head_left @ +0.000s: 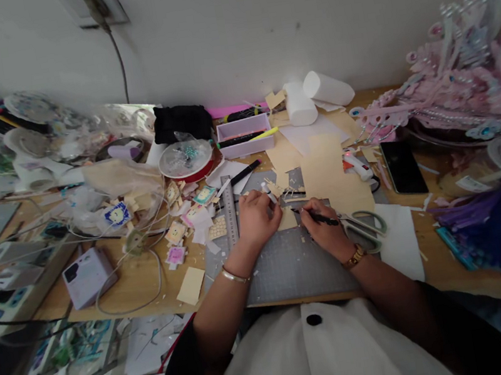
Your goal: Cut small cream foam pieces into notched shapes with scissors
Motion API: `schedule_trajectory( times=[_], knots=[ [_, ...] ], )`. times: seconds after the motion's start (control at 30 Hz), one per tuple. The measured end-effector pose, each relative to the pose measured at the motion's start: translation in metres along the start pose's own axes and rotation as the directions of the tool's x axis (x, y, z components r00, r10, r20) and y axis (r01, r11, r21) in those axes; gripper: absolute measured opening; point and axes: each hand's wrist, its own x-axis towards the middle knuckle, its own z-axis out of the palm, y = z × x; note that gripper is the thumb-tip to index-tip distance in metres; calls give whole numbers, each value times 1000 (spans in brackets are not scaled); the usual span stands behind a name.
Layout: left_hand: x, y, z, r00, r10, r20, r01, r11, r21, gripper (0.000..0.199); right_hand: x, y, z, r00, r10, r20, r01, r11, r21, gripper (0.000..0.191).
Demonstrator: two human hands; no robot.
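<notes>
My right hand (326,229) is closed round a black pen (326,219), its tip pointing left at a small cream paper piece (288,219). Whether the tip touches the paper I cannot tell. My left hand (258,217) is curled at the left edge of that piece, with a small white tube (269,193) held between its fingers. Under both hands lies a grey cutting mat (283,271). Left of my left hand is a clear ruler (229,213). Grey-handled scissors (370,222) lie against my right wrist.
Behind the hands are cream card sheets (324,169), a lilac pen box (246,147) and white rolls (301,103). Small drawn paper cards (175,232) crowd the left. A black phone (403,167) and pink tiaras (475,76) are on the right.
</notes>
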Motion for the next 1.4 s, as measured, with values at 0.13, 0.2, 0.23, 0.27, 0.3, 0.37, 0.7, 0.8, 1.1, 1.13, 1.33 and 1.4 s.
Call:
schedule_trajectory(
  times=[0.13, 0.2, 0.23, 0.27, 0.3, 0.37, 0.7, 0.8, 1.1, 1.13, 1.33, 1.4],
  knots=[
    [0, 1, -1, 1000, -4, 9, 4, 1000, 0, 12, 0, 0, 0, 1000, 7, -25, -8, 1000, -9, 18],
    [0, 1, -1, 1000, -6, 12, 6, 1000, -5, 11, -1, 0, 0, 1000, 14, -23, -14, 1000, -8, 18],
    [0, 1, -1, 1000, -6, 12, 7, 1000, -7, 11, -1, 1, 0, 1000, 15, -21, -15, 1000, -9, 17],
    [0, 1, -1, 1000, -7, 11, 7, 1000, -8, 11, -1, 1, 0, 1000, 14, -19, -14, 1000, -13, 16],
    [0, 1, -1, 1000, -9, 10, 9, 1000, -8, 11, -2, 1, 0, 1000, 11, -17, -11, 1000, -18, 16],
    [0, 1, -1, 1000, -9, 11, 10, 1000, -5, 10, -2, 0, 0, 1000, 4, -20, -4, 1000, -29, 16],
    [0, 1, -1, 1000, -3, 12, 2, 1000, 7, 11, -1, -1, -1, 1000, -27, 8, 27, 999, -24, 14],
    [0, 1, -1, 1000, -4, 11, 4, 1000, 6, 11, 0, -2, 1, 999, -39, 15, 39, 999, -26, 14],
    [1, 2, -2, 1000, -5, 12, 5, 1000, 5, 11, -4, -2, -2, 999, -4, -47, 3, 1000, -26, 16],
    [1, 2, -2, 1000, -2, 14, 2, 1000, 5, 11, -5, -3, -4, 998, 4, -63, -5, 1000, -18, 17],
    [0, 1, -1, 1000, 4, 10, -4, 1000, 5, 13, -11, -11, -10, 996, 40, -84, -39, 999, 12, 21],
    [0, 1, -1, 1000, -1, 8, 1, 1000, 1, 12, -12, -11, -8, 997, 41, -67, -41, 999, 4, 21]
  ],
)
